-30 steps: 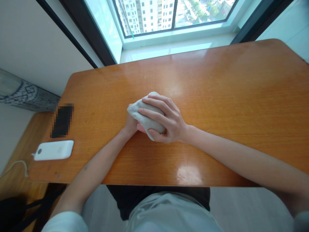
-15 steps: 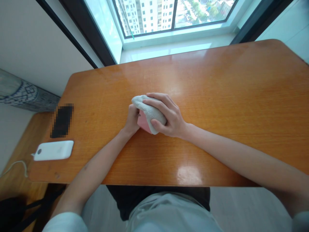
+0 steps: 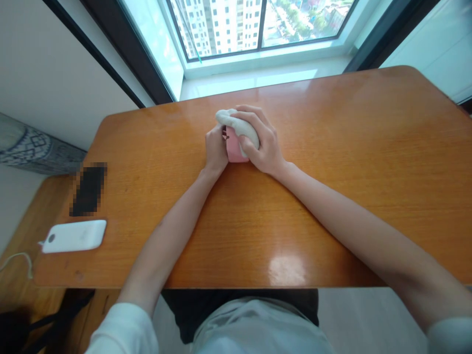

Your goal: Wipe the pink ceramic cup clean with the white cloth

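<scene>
A pink box-like object (image 3: 235, 149) stands between my hands over the middle back of the wooden table (image 3: 332, 196). My left hand (image 3: 217, 150) grips its left side, with the fingers mostly hidden behind it. A pale grey-white cloth (image 3: 239, 123) lies over its top and right side. Fingers curled, my right hand (image 3: 263, 140) is closed on the cloth and presses it against the pink object. What kind of thing the pink object is, I cannot make out.
At the table's left lie a white phone-like device (image 3: 75, 236) with a cable and a blurred dark rectangle (image 3: 88, 191). A rolled patterned fabric (image 3: 40, 147) is beyond the left edge. Behind the table is a window (image 3: 258, 29).
Both hands have moved away from me toward the window side, carrying the pink object and the cloth. The pink object now looks more upright. The view has shifted slightly.
</scene>
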Tool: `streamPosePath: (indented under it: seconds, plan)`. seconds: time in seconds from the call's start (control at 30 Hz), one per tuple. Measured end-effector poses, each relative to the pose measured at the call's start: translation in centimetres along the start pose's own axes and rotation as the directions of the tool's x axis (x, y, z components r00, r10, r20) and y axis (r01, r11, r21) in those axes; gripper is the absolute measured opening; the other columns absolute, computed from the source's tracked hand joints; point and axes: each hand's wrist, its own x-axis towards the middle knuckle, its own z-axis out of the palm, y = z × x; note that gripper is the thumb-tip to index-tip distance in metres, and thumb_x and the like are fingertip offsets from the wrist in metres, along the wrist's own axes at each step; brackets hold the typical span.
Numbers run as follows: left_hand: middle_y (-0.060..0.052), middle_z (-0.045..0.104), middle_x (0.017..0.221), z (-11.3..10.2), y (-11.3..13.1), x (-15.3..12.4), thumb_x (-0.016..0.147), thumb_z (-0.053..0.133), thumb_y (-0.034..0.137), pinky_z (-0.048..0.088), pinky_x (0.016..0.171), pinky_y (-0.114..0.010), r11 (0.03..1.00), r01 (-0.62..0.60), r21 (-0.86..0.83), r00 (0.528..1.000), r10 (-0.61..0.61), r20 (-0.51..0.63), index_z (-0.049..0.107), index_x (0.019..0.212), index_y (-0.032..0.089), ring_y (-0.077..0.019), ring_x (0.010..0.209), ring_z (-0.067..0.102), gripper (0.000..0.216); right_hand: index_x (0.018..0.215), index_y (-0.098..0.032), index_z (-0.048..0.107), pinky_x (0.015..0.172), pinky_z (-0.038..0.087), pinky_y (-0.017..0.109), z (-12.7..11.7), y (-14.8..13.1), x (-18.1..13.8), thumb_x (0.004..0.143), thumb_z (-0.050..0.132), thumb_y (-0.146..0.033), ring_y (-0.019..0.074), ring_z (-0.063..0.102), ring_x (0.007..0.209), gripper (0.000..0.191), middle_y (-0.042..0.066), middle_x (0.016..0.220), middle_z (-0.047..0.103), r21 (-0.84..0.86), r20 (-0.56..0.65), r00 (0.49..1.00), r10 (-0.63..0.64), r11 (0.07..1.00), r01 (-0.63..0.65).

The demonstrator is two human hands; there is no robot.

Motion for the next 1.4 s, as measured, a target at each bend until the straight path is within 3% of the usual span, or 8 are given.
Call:
streamPosePath:
  seconds: [0.23, 0.37, 0.5, 0.63, 0.87, 0.97, 1.17, 1.4]
  plan:
    - [0.002, 0.064, 0.082, -0.8, 0.2, -1.2, 0.099, 0.078, 0.025, 0.041, 0.076, -0.034, 0.997, -0.039, -0.063, 0.994, 0.032, -0.104, 0.063, 0.087, 0.023, -0.0156, 0.083, 0.053, 0.02, 0.146, -0.032, 0.069, 0.129, 0.05, 0.069, 0.7, 0.4, -0.6, 0.108, 0.056, -0.054, 0.0398, 0.062, 0.151, 0.046, 0.013, 0.158, 0.066, 0.074, -0.01, 0.999, -0.042, 0.996, 0.043]
    - [0.003, 0.054, 0.071, -1.0, 0.2, -1.1, 0.1, 0.079, 0.029, 0.039, 0.072, -0.033, 0.996, 0.03, -0.089, 0.995, -0.038, -0.088, 0.055, 0.074, 0.024, -0.0152, 0.078, 0.048, 0.035, 0.147, -0.031, 0.069, 0.13, 0.05, 0.068, 0.6, 0.3, -0.5, 0.108, 0.056, -0.054, 0.0399, 0.061, 0.151, 0.047, 0.013, 0.159, 0.066, 0.075, 0.004, 0.999, -0.032, 0.997, 0.031]
    - [0.004, 0.044, 0.066, -1.1, -0.1, -0.8, 0.105, 0.079, 0.041, 0.038, 0.068, -0.033, 0.999, 0.016, -0.039, 0.998, -0.018, -0.059, 0.048, 0.068, 0.024, -0.0132, 0.076, 0.042, 0.052, 0.148, -0.031, 0.069, 0.13, 0.05, 0.067, 0.8, 0.2, -0.5, 0.109, 0.053, -0.053, 0.0391, 0.062, 0.151, 0.048, 0.014, 0.16, 0.066, 0.032, 0.006, 0.999, -0.047, 0.998, 0.047]
    - [0.003, 0.047, 0.066, -1.0, -0.8, -0.7, 0.104, 0.083, 0.055, 0.036, 0.063, -0.034, 0.998, 0.012, -0.059, 0.998, -0.015, -0.06, 0.053, 0.073, 0.024, -0.0156, 0.078, 0.051, 0.053, 0.148, -0.033, 0.07, 0.132, 0.047, 0.07, 1.0, -0.1, -0.5, 0.108, 0.053, -0.051, 0.0401, 0.061, 0.153, 0.047, 0.011, 0.16, 0.068, -0.03, 0.044, 0.997, -0.057, 0.998, 0.059]
    - [0.003, 0.059, 0.072, -1.2, -0.7, -0.7, 0.096, 0.088, 0.047, 0.04, 0.063, -0.034, 0.995, -0.021, -0.101, 0.999, 0.017, -0.039, 0.059, 0.075, 0.024, -0.0158, 0.077, 0.057, 0.043, 0.15, -0.031, 0.069, 0.132, 0.048, 0.067, 0.9, -0.1, -0.7, 0.109, 0.05, -0.049, 0.038, 0.062, 0.151, 0.048, 0.012, 0.158, 0.068, -0.041, 0.032, 0.994, -0.1, 0.994, 0.102]
    - [0.004, 0.062, 0.075, -1.0, -0.2, -1.1, 0.098, 0.084, 0.048, 0.042, 0.066, -0.035, 0.992, -0.06, -0.113, 0.993, 0.048, -0.104, 0.06, 0.077, 0.025, -0.015, 0.079, 0.058, 0.04, 0.151, -0.031, 0.067, 0.13, 0.05, 0.066, 0.9, 0.1, -0.7, 0.111, 0.048, -0.051, 0.0374, 0.064, 0.15, 0.049, 0.013, 0.156, 0.069, -0.005, 0.013, 0.994, -0.106, 0.994, 0.106]
    - [0.005, 0.052, 0.066, -1.1, 0.1, -1.5, 0.103, 0.075, 0.039, 0.04, 0.066, -0.034, 0.999, -0.045, -0.025, 0.989, 0.041, -0.141, 0.053, 0.068, 0.024, -0.0133, 0.074, 0.05, 0.044, 0.151, -0.034, 0.069, 0.131, 0.049, 0.069, 0.9, 0.0, -0.7, 0.113, 0.046, -0.058, 0.0378, 0.062, 0.153, 0.051, 0.011, 0.159, 0.067, -0.035, 0.053, 0.995, -0.088, 0.995, 0.09]
    - [0.002, 0.052, 0.072, -0.8, -1.4, -0.8, 0.097, 0.09, 0.047, 0.041, 0.063, -0.035, 0.994, -0.011, -0.11, 0.991, -0.004, -0.135, 0.056, 0.074, 0.025, -0.0186, 0.08, 0.058, 0.047, 0.15, -0.036, 0.071, 0.131, 0.047, 0.075, 0.8, 0.0, -0.5, 0.111, 0.047, -0.058, 0.0397, 0.062, 0.153, 0.05, 0.01, 0.158, 0.067, -0.041, 0.079, 0.988, -0.134, 0.99, 0.137]
